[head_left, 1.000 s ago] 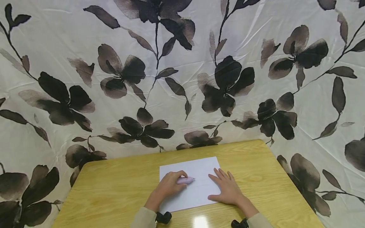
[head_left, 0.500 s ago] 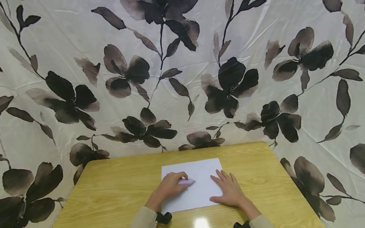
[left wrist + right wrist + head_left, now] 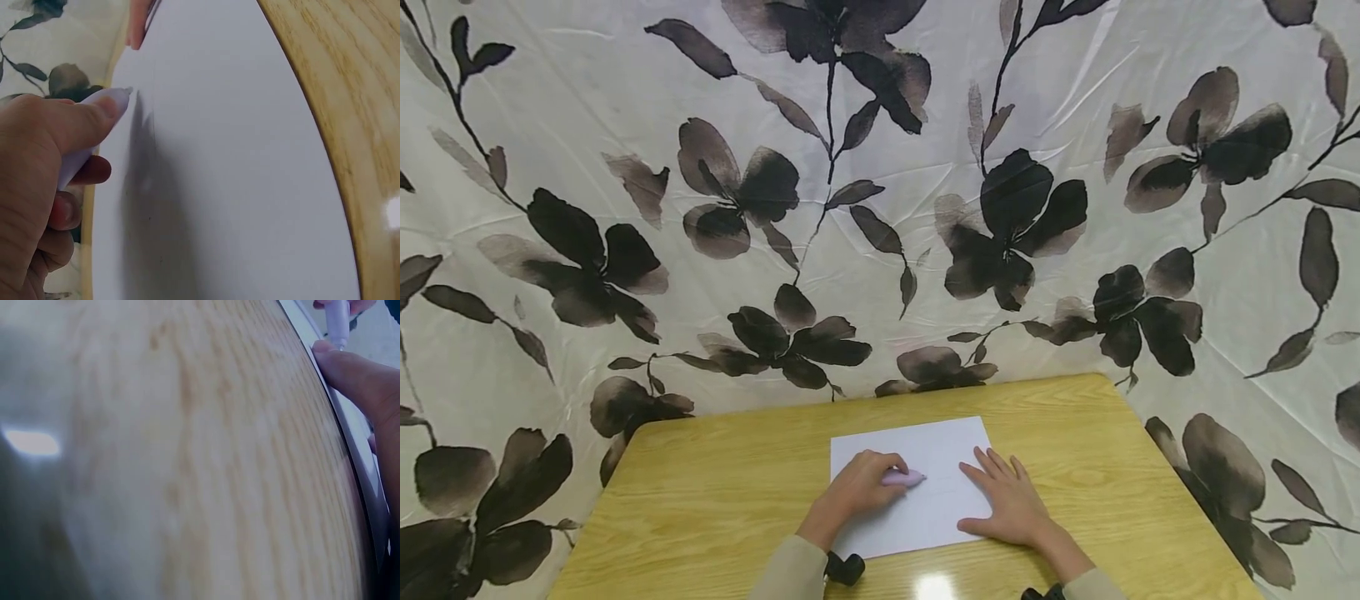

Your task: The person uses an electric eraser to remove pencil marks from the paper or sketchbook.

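Note:
A white sheet of paper [image 3: 925,517] lies on the table, with faint lines near its middle. The left hand [image 3: 859,490] grips a light purple pen-like tool [image 3: 904,478], its narrow tip pointing right over the sheet. In the left wrist view, the thumb and fingers of the left hand [image 3: 37,156] wrap the purple tool [image 3: 75,164]; whether its tip touches the paper [image 3: 250,156] cannot be told. The right hand [image 3: 1011,504] rests with spread fingers on the sheet's right side. In the right wrist view, its thumb [image 3: 350,372] lies at the paper's edge.
The yellow wood-grain table [image 3: 715,492] extends around the sheet on all sides. Behind it hangs a pale cloth [image 3: 865,275] with dark flower prints. A black band [image 3: 846,569] is on the left wrist, and another [image 3: 1043,593] is on the right.
In the head view, the table, paper and both hands have shifted slightly right together. The left hand and the purple tool have moved a little right relative to the sheet; its grip is unchanged.

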`<action>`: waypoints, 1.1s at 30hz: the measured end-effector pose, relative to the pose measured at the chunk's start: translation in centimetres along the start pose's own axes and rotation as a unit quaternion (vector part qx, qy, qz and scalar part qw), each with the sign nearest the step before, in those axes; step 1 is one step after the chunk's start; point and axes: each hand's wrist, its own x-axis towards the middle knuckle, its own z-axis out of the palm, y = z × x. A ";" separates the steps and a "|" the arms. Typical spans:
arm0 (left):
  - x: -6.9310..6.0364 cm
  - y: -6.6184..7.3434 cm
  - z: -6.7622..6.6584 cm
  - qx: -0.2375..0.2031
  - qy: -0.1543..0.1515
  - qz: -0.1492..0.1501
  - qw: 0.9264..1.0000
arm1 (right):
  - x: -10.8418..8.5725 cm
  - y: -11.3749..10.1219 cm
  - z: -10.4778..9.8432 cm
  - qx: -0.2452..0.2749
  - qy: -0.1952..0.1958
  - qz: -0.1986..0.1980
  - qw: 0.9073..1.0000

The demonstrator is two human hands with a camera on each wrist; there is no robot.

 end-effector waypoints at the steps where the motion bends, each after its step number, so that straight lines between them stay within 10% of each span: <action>1: 0.1 0.1 0.1 0.001 -0.002 0.001 1.000 | 0.0 0.0 0.0 -0.001 0.000 0.000 1.000; 33: 1.0 1.4 0.8 0.029 -0.022 -0.007 0.999 | -0.2 0.7 0.9 -0.009 0.028 -0.013 0.999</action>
